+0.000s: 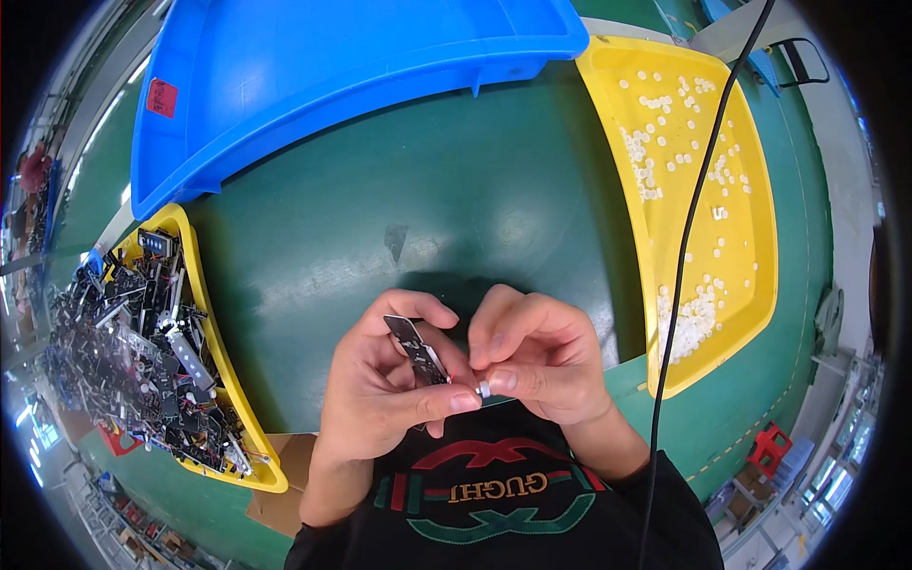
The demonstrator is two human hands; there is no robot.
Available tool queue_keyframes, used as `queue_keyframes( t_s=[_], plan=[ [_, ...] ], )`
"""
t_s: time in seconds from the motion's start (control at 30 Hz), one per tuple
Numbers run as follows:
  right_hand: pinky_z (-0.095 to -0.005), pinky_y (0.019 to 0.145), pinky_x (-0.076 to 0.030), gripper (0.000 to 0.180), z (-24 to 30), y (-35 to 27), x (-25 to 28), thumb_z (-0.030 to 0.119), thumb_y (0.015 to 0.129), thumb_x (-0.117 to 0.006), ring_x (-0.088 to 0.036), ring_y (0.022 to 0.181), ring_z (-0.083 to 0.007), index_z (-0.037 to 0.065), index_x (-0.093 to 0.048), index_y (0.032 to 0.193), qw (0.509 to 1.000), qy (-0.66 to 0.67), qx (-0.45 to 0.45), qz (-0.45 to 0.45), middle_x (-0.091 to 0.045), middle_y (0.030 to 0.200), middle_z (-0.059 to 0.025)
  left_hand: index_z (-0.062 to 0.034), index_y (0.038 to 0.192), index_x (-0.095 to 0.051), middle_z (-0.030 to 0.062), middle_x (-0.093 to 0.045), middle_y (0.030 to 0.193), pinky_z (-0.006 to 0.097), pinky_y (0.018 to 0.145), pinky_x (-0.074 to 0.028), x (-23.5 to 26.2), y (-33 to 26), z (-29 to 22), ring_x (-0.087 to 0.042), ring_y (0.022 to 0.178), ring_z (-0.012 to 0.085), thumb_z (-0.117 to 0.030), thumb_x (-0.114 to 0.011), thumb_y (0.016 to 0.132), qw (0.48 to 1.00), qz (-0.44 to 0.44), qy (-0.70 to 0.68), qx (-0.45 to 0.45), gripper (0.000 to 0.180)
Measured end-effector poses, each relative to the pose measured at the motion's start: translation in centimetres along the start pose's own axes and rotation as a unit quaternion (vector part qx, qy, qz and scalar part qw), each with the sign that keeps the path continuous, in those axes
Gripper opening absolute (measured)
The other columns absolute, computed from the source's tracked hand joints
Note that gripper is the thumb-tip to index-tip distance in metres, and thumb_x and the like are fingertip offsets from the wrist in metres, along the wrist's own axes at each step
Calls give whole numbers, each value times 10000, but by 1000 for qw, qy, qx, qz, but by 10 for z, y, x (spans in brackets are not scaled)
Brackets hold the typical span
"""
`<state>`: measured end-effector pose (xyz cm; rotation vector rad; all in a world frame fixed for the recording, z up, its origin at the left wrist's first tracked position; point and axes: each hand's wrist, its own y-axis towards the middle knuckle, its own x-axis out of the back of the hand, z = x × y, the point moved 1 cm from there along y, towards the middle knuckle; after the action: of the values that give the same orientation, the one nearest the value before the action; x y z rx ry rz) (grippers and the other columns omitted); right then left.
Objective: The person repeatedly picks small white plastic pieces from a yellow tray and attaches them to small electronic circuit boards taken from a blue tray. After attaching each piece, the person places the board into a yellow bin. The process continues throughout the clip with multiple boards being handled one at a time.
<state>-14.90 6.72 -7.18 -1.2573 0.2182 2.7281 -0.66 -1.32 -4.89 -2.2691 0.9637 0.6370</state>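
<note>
A: How are the hands set?

B: The left hand (pixel 380 380) is clamped on a small dark circuit board (pixel 416 349), tilted up between thumb and fingers. The right hand (pixel 537 356) pinches a tiny white round part (pixel 483 389) at the board's lower end.

A: How to do it well?

B: I'd say steady the board and press squarely.

A: Around them?

B: Green tabletop (pixel 427 209); yellow tray of boards (pixel 195 285) left of the left hand, yellow tray of white parts (pixel 617 104) right, blue bin (pixel 332 57) beyond.
</note>
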Motion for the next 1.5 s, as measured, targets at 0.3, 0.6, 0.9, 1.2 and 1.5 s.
queue_keyframes(
  t_s=[0.3,0.6,0.9,1.2,1.5],
  plan=[
    [-293,719,-499,223,-6,-4,-9,-164,733,-640,-618,843,-211,-62,-597,927,959,-229,147,-73,-640,904,-169,-28,1098,-462,106,-628,746,163,410,-380,1,1,3,-534,544,60,102,-700,736,995,-60,27,-76,452],
    [-316,720,-510,230,-6,-4,-4,-169,726,-653,-631,859,-234,-54,-604,920,975,-169,131,-61,-662,883,-180,-17,1118,-435,120,-622,763,167,457,-388,0,-1,1,-542,588,64,112,-695,741,997,-19,21,-68,476],
    [-315,693,-532,190,-5,-5,-4,-162,708,-667,-661,821,-248,-56,-624,861,962,-210,164,-61,-673,891,-206,-23,1100,-406,115,-603,758,167,490,-396,0,1,7,-528,630,63,114,-688,749,986,-48,45,-156,471],
    [-321,677,-560,192,-6,-13,-9,-170,676,-659,-678,843,-283,-66,-644,836,926,-315,203,-52,-668,964,-233,-26,1077,-406,127,-611,761,166,451,-385,-1,1,7,-526,591,66,124,-684,742,982,-78,54,-165,461],
    [-272,571,-502,235,4,-8,-12,-105,612,-647,-613,658,-235,9,-643,818,810,-508,291,23,-693,944,-150,-4,980,-469,175,-650,828,188,500,-486,11,-7,1,-621,658,125,137,-684,718,989,-55,38,-129,367]
  ],
)
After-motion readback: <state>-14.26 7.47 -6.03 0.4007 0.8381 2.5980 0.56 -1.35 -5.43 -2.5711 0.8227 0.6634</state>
